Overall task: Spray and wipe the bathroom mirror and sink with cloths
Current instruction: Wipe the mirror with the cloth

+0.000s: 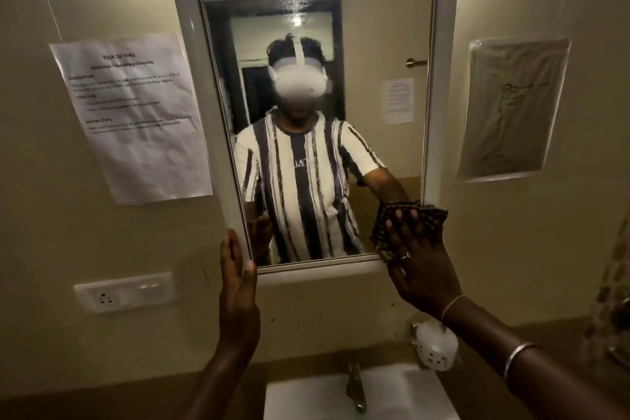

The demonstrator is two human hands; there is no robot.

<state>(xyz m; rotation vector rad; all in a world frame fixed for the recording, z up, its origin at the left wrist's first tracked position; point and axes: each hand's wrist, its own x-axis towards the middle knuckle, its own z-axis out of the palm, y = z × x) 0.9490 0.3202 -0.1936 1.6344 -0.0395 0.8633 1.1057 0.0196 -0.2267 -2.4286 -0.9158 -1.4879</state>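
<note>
A white-framed mirror (191,44) hangs on the wall ahead, its glass reflecting a person in a striped shirt. My right hand (421,266) presses a dark checked cloth (429,215) flat against the glass at the mirror's lower right corner. My left hand (237,278) grips the lower left corner of the frame, thumb on the front. Below, a white sink (306,399) with a metal tap (356,385) shows at the bottom edge. A white spray bottle (434,346) stands on the counter behind the sink, partly hidden by my right forearm.
A printed paper sheet (136,112) is taped to the wall left of the mirror, and a plastic-sleeved sheet (514,109) to its right. A white socket and switch plate (126,290) sits low on the left wall. A patterned object (613,300) hangs at the far right.
</note>
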